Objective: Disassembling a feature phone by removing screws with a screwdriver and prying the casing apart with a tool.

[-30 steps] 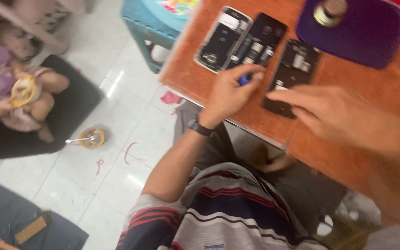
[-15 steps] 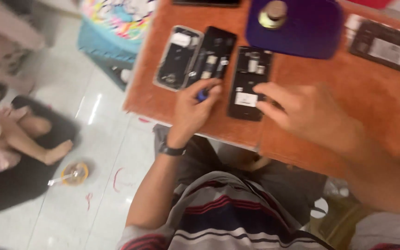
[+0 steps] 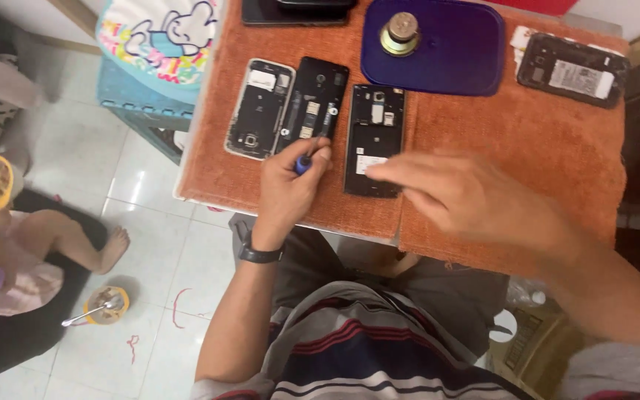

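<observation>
Head view: the left hand [image 3: 290, 189] is closed around a small blue-tipped screwdriver [image 3: 303, 164] at the middle opened phone [image 3: 312, 104] on the tabletop [image 3: 512, 148]. The right hand [image 3: 468, 196] hovers open over the third phone [image 3: 373, 139] — one slip could likely gouge a board.

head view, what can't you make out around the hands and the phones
- Tool in the left hand: only a blue tip shows; the fingers hide the rest.
- Right hand: motion-blurred, so whether its fingertips touch the middle phone is unclear.
- Dark device at the top: cut off by the frame edge.
- Phone insides: parts too small to identify.
- Purple lid: what lies under it is hidden.
</observation>
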